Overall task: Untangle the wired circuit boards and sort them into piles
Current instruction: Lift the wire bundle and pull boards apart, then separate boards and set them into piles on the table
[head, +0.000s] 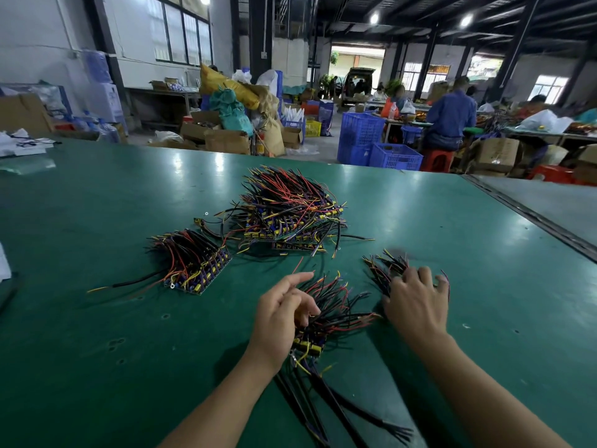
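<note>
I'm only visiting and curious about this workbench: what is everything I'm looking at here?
Table: one, green, fills the foreground.
Tangled heap: one, red, black and yellow wires on boards, table centre.
Neat stack: one, same colours, left of the heap.
Near bundle: one, same colours, nearest the camera.
Small bundle: one, mostly black, right of the near bundle.
White papers: a few, far left table edge.
Crates: several, blue, floor beyond the table.
Cardboard boxes: several, brown, on the floor behind.
Seated person: one, blue top, at a far table.
Left hand: grips the near bundle's wires.
Right hand: rests on the small bundle.
</note>
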Motion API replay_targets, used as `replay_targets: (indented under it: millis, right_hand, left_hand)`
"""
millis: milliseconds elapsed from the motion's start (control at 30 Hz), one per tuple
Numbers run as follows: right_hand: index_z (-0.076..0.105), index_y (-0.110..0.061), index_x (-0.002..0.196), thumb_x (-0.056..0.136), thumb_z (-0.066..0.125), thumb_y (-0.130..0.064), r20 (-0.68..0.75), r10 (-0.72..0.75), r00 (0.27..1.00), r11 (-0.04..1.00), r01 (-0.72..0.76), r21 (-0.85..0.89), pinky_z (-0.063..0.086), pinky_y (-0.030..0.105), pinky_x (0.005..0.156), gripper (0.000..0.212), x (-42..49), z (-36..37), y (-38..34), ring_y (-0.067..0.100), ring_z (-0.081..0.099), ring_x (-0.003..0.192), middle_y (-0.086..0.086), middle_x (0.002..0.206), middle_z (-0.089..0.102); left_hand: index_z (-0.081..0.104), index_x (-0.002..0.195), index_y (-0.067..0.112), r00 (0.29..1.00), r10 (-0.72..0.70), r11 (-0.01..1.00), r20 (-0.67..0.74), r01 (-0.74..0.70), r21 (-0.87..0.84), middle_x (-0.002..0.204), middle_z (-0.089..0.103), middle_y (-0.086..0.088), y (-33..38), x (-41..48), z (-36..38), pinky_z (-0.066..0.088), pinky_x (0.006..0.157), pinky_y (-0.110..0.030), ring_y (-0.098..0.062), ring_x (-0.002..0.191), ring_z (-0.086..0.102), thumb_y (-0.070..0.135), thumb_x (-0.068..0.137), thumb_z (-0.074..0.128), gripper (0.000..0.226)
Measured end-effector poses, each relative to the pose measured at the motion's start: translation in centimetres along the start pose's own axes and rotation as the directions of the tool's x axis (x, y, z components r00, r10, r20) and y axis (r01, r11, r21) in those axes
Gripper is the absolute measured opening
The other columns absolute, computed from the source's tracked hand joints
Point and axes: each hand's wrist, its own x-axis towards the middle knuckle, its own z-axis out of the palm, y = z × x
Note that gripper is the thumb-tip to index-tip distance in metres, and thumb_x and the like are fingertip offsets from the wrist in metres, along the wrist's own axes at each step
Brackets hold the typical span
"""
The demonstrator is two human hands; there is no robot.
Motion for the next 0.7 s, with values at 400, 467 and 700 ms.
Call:
replay_targets:
  millis: [400,467,700]
  right_hand:
    - [0.041,-0.036,0.140,0.100,0.034,-0.046,0.120,0.003,0.993,0.998,-0.011,0.068,0.032,0.053,0.104,0.042,2.0,2.2,1.3,0.030,0.039,0.129,0.003,0.137,0.050]
    - [0.041,-0.036,0.141,0.101,0.033,-0.042,0.112,0.040,0.993,0.996,-0.049,0.077,0.030,0.053,0.105,0.041,2.6,2.8,1.7,0.030,0.037,0.130,0.003,0.137,0.050]
    - [0.042,-0.030,0.141,0.100,0.037,-0.031,0.122,0.063,0.991,0.998,-0.059,-0.031,0.018,0.065,0.111,0.041,3.9,3.4,2.3,0.036,0.031,0.135,0.008,0.141,0.047]
  left_hand:
    - [0.062,0.106,0.027,0.971,0.184,0.799,-0.150,-0.059,0.598,0.090,0.063,0.010,-1.0,-0.2,-0.7,0.039,0.074,-0.010,0.002,0.084,0.052,0.010,0.091,0.056,0.024]
    - [0.061,0.109,0.021,0.964,0.197,0.741,-0.178,-0.028,0.671,0.100,0.058,0.008,-1.1,0.0,-0.9,0.037,0.085,-0.014,-0.004,0.097,0.046,0.012,0.090,0.058,0.021]
    - [0.054,0.119,0.021,0.962,-0.036,0.426,-0.271,0.260,0.867,0.118,0.055,-0.001,-1.5,0.0,-1.7,0.035,0.102,-0.040,-0.022,0.115,0.044,0.048,0.097,0.041,0.037]
